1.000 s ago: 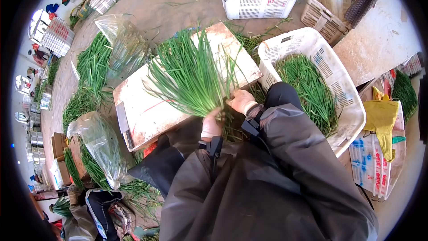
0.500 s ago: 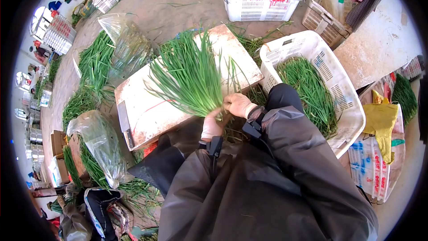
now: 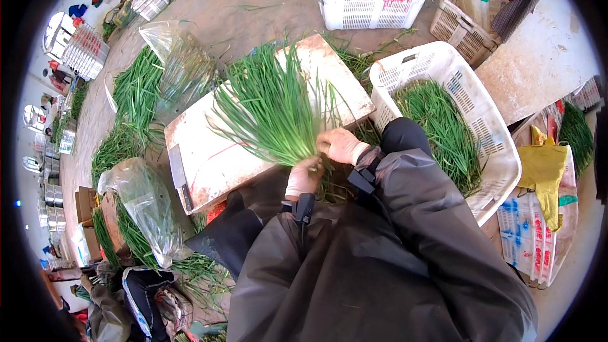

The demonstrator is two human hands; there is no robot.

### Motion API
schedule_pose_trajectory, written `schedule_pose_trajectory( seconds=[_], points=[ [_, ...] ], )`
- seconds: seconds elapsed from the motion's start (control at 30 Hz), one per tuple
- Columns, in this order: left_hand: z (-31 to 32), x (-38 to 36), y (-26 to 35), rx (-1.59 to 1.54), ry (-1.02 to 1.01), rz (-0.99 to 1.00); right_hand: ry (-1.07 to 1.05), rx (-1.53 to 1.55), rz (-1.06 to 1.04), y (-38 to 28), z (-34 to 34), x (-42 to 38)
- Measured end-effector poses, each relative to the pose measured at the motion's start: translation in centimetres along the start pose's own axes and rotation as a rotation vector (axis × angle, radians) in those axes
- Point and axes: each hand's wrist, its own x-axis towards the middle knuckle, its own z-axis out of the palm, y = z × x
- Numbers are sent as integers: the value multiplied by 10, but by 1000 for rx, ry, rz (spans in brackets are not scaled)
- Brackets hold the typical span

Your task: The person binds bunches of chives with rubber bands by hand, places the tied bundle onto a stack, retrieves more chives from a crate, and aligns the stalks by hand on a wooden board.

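A fanned bunch of long green chives (image 3: pixel 272 107) lies across a white board (image 3: pixel 209 168), its pale root ends gathered at the edge nearest me. My left hand (image 3: pixel 304 177) is closed round those root ends from below. Just to the right, my right hand (image 3: pixel 342 145) has its fingers pinched together at the side of the stems; what is between its fingertips is too small to make out. A knife (image 3: pixel 179 174) rests along the board's left edge. Loose leaves hang at the bunch's right side.
A white plastic basket (image 3: pixel 506 168) of chives stands by my right knee. Stacked white crates (image 3: pixel 370 9) are beyond the board. Plastic bags (image 3: pixel 149 209) and piles of chives (image 3: pixel 136 88) lie left. Another person's leg (image 3: pixel 142 304) shows at lower left. Yellow cloth (image 3: pixel 544 177) hangs at right.
Both hands stay at the root ends, with small finger movements. My right hand has turned slightly against the stems. The bunch lies almost as before.
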Motion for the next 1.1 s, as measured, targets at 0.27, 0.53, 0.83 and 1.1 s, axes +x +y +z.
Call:
schedule_pose_trajectory(
  seconds=[0.27,0.53,0.83,1.1],
  points=[
    [-3,-4,2,-14,89,-9,328,1520,38,21,-26,23],
    [-5,-10,3,12,98,9,435,1867,-190,40,-130,14],
    [5,-23,13,-116,-1,-38,145,-88,353,47,-65,16],
    [17,-39,20,-237,-21,-41,223,-472,604,0,-35,20]
  ],
)
